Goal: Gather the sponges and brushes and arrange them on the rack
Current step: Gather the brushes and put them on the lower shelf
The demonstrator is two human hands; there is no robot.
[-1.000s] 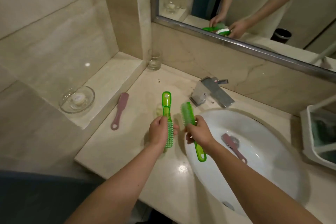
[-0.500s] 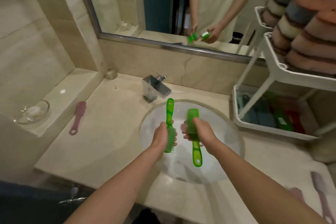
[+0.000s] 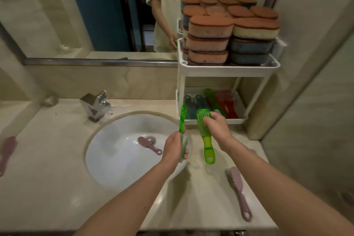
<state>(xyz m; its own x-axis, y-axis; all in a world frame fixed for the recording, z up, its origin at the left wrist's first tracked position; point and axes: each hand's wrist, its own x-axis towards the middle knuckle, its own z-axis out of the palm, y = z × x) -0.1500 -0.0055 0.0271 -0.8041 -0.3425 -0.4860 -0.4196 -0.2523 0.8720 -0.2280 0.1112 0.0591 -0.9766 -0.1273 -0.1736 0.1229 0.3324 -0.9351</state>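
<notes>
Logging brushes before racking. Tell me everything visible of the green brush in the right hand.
The green brush is translucent bright-green plastic: a broad bristled head at the far end, a narrower handle with a hole nearest the person. The right hand grips the head; the handle hangs free above the counter, just in front of the rack.

Three green brushes [image 3: 182, 119] [image 3: 207, 147] [image 3: 210, 99] are counted, three pink brushes [image 3: 148, 143] [image 3: 238, 184] [image 3: 7, 149], one rack [image 3: 229, 69], one sink [image 3: 118, 149], one tap [image 3: 94, 106], two hands [image 3: 175, 149] [image 3: 218, 127]. Six sponges [image 3: 210, 28] are counted in the front stacks; those behind cannot be counted.
</notes>
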